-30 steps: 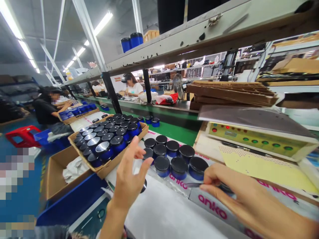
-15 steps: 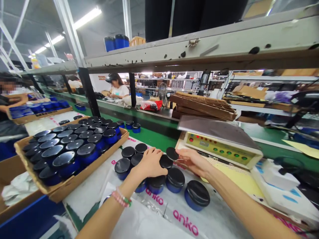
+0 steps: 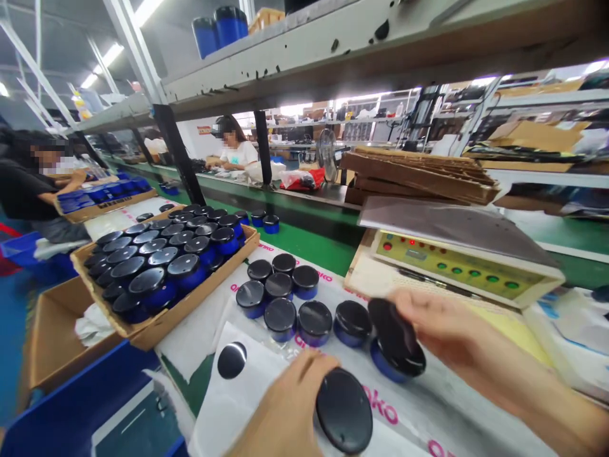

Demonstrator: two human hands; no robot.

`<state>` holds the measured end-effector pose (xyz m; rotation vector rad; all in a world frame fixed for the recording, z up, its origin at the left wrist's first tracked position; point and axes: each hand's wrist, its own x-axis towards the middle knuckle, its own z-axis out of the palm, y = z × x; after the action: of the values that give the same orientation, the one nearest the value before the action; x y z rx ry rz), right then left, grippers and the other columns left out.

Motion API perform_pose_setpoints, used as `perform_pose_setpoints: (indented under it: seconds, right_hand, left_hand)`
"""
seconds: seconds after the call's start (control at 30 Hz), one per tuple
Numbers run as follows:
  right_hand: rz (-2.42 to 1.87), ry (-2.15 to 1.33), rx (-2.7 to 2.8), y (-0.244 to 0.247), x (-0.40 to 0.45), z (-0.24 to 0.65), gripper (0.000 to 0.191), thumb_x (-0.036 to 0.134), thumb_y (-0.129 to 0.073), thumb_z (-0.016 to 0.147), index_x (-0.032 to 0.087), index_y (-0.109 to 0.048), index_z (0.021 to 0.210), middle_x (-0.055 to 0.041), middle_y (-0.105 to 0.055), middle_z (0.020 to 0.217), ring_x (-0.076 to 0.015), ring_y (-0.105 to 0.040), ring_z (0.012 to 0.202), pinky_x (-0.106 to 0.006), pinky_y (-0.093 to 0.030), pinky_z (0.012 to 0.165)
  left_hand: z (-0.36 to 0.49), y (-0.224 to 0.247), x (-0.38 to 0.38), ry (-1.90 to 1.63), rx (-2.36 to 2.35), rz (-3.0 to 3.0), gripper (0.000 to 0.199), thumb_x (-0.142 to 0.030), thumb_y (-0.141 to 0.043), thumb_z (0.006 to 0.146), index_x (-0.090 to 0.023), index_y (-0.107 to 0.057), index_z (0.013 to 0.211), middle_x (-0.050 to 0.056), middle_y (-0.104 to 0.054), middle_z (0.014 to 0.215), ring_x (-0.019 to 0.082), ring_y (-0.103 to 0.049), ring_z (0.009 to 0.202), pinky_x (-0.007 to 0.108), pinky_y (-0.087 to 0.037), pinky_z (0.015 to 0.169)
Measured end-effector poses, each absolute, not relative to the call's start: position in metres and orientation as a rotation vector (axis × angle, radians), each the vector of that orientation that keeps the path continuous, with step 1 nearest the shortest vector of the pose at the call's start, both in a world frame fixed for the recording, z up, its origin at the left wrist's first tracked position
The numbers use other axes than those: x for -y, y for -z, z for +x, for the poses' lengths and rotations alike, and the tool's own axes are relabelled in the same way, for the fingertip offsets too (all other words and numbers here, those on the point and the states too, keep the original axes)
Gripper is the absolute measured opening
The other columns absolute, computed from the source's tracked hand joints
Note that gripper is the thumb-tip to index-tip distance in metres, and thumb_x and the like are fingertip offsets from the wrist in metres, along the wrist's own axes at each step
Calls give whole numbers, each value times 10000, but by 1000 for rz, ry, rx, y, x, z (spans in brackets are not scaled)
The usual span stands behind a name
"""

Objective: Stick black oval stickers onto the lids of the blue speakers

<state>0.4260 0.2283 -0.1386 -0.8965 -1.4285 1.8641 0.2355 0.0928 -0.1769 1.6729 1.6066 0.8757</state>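
Note:
My left hand (image 3: 295,406) is wrapped round the side of a blue jar with a black lid (image 3: 344,411), close to the camera. In my right hand (image 3: 428,317), fingers pinch the edge of a black disc (image 3: 387,320), which is tilted and overlaps a blue jar (image 3: 399,365) standing on the sheet. Several black-lidded blue jars (image 3: 314,322) stand in loose rows on the white printed sheet (image 3: 380,406) beyond my left hand. A shiny black round piece (image 3: 231,360) lies on white paper at the left.
A cardboard tray (image 3: 190,298) packed with similar jars stands left. A control box (image 3: 457,266) sits back right. Above runs a shelf (image 3: 304,70) on a black post (image 3: 178,152). Two people sit further back, one in white (image 3: 240,152), one in black (image 3: 23,184).
My left hand has moved from the jar group toward the camera and now holds a jar. My right hand has brought the black disc down and right, over a standing jar. The view has shifted.

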Motion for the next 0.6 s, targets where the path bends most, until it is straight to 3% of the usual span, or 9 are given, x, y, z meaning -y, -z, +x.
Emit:
perform_pose_setpoints:
  seconds: [0.1, 0.2, 0.33, 0.47, 0.6]
  right_hand:
    - [-988, -1777, 1603, 170, -183, 423, 459, 593, -729, 641, 179, -544, 572, -29, -520, 753, -170, -517, 702, -277, -426, 618]
    - [-1014, -1754, 1638, 195, -157, 415, 470, 618, -693, 672, 177, -556, 585, -51, -535, 870, -218, -540, 851, -319, -445, 747]
    - [-1045, -1863, 1658, 197, -148, 403, 389, 561, -590, 789, 186, -571, 687, -48, -538, 920, -205, -524, 836, -311, -453, 750]
    - [-1021, -1923, 1613, 194, -147, 397, 334, 519, -603, 794, 195, -584, 711, -34, -552, 903, -198, -531, 858, -281, -457, 772]
    - [-1006, -1983, 1475, 208, -147, 402, 334, 520, -643, 758, 207, -561, 676, -27, -576, 894, -202, -570, 816, -275, -498, 702]
  left_hand:
    - [246, 225, -66, -968, -1700, 1428, 695, -168, -780, 484, -227, -578, 1146, 92, -589, 1141, 292, -568, 1076, 377, -476, 946]
    - [251, 244, -51, -1148, -1793, 1207, 819, -160, -813, 457, -229, -526, 1221, 89, -570, 1211, 292, -534, 1137, 412, -416, 1028]
    - [249, 240, -44, -1115, -1714, 1143, 940, -298, -878, 445, -227, -471, 1289, 106, -517, 1309, 319, -471, 1221, 472, -345, 1084]
    - [242, 239, -35, -1210, -1740, 1103, 1115, -436, -892, 405, -242, -364, 1367, 98, -477, 1349, 308, -415, 1275, 459, -306, 1110]
    - [229, 245, -22, -1409, -1834, 1133, 1084, -691, -763, 472, -227, -346, 1358, 123, -507, 1295, 308, -473, 1207, 461, -338, 1073]
